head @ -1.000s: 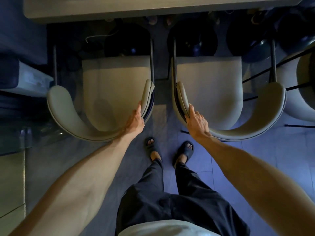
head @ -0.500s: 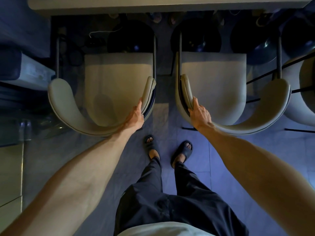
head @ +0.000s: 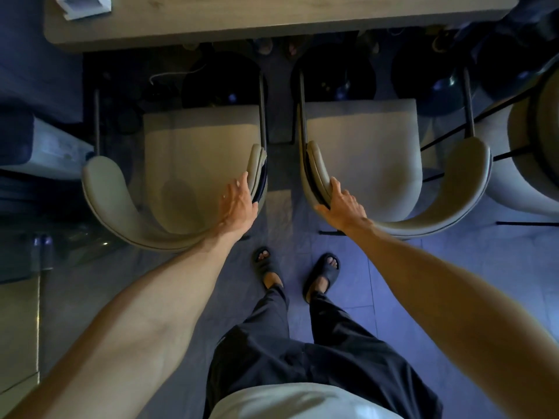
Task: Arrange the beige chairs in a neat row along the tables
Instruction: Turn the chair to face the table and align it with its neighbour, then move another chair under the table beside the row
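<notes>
Two beige chairs side by side, facing the bench (head: 272, 22): left chair (head: 193, 164) and right chair (head: 378, 158). Third chair (head: 532, 164) cut off at right edge. Left hand (head: 237, 204) flat on left chair's backrest, grip spread. Right hand (head: 343, 204) curled over right chair's backrest, grip pinching it. Under-bench clutter too dark to identify.

One head camera, looking straight down from standing height.

The wide lens faces forward and down over the person's own legs and feet (head: 298, 275), close enough that both forearms fill the lower corners. Two chairs (head: 193, 164) sit mid-frame, the table (head: 272, 19) edge runs along the top; the dim corners are probably lens-stretched.
</notes>
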